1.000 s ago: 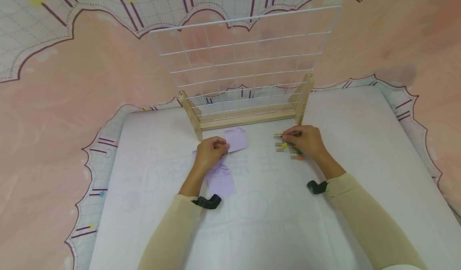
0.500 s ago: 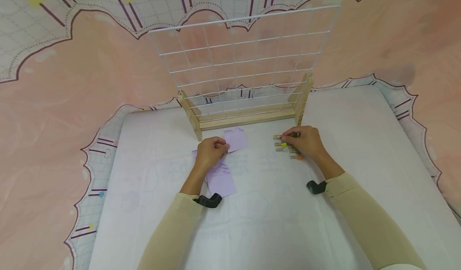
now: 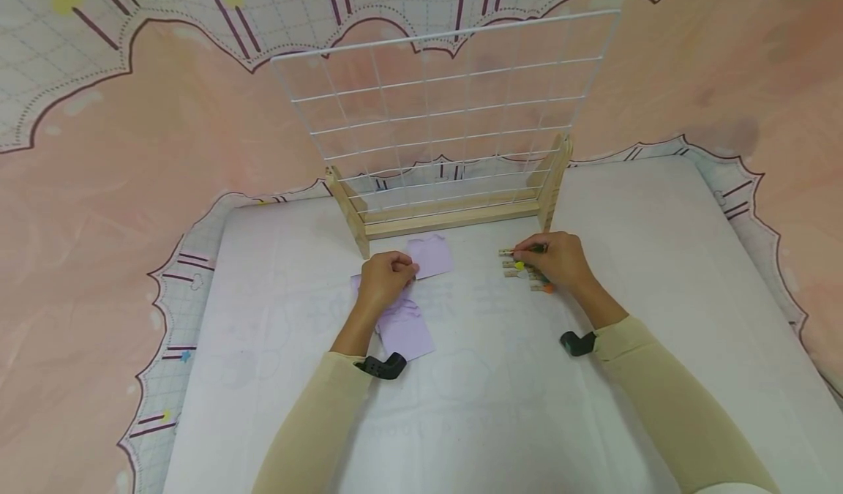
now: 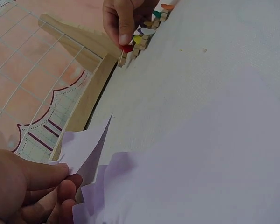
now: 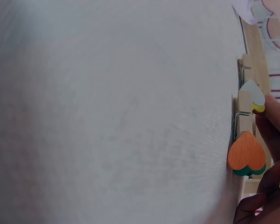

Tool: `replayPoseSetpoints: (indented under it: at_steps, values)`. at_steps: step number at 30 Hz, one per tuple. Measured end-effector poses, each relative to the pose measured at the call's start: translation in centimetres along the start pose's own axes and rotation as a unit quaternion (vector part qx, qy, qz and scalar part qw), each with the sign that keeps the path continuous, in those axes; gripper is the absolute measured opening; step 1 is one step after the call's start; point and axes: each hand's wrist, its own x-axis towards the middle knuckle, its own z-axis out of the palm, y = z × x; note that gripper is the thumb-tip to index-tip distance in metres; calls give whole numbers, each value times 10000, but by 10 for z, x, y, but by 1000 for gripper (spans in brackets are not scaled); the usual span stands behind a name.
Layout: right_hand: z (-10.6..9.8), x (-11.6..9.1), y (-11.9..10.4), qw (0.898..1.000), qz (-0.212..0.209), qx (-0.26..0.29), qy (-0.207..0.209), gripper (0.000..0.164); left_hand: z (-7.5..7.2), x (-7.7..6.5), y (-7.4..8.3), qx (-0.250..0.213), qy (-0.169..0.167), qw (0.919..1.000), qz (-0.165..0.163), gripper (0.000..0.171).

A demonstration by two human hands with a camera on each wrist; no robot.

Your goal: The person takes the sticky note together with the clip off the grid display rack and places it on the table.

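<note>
In the head view my left hand (image 3: 385,282) pinches a small piece of purple paper (image 3: 432,257) by its corner. The left wrist view shows this paper raised at an angle between thumb and fingers. Other purple sheets (image 3: 405,331) with crumpled edges lie under and in front of that hand. My right hand (image 3: 556,258) pinches a small wooden clothespin (image 3: 505,252) with a red heart (image 4: 127,48) at the table's right middle. Beside it lie several more heart clothespins, among them one with an orange heart (image 5: 246,151) and one with a yellow heart (image 3: 520,265).
Behind both hands stands a white wire grid rack on a wooden base (image 3: 454,222), its right wooden foot (image 3: 556,183) close to the right hand. A white cloth (image 3: 487,406) covers the table. Pink patterned fabric (image 3: 99,260) surrounds it.
My right hand has shifted very slightly toward me with the red-heart clothespin. My left hand keeps its pinch on the purple paper, almost still.
</note>
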Motion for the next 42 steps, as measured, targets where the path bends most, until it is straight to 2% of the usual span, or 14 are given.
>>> replayPoseSetpoints:
  at_steps: [4,12,24,42]
  values:
    - [1,0,1,10000,-74,-20,32,15,0,0,0,45,2,10000,-17,14]
    - [2,-1,0,9999,59,-140,-22,16,0,1,0,90,-34,9999,-139,16]
    - [1,-1,-1,9997,85,-216,-85,18,-1,2,-1,211,-33,9997,-148,18]
    - [1,-1,0,9997,106,-206,-61,19,0,0,2,39,33,9996,-282,17]
